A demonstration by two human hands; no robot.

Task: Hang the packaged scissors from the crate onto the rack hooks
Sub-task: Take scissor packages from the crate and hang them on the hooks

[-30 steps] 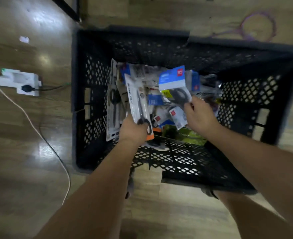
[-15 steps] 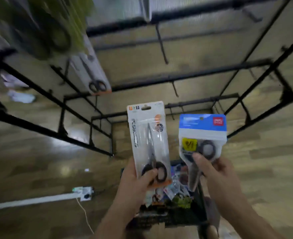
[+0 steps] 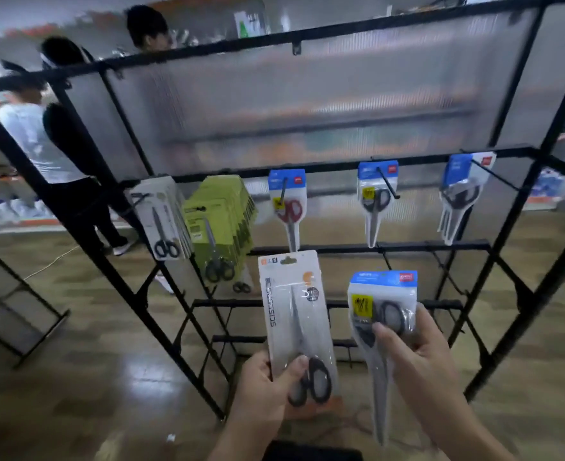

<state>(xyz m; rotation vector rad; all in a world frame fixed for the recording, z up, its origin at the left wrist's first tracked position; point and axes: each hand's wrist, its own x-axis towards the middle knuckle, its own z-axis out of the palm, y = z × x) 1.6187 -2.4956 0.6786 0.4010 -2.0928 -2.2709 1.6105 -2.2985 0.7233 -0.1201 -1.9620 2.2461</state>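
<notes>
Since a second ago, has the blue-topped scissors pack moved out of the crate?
Yes. The right hand now holds the blue-topped scissors pack up in front of the rack, above the crate at the bottom edge.

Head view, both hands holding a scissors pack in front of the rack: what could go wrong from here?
1. The left hand pinches the white carded pack only at its bottom end, so the tall card could tip or slip while its hang hole is aimed at a hook.
2. With the right hand full with the blue-topped pack, neither hand is free to steady a hook.
3. The white pack stack and green pack stack look crowded; another pack may seat near the tip.
</notes>
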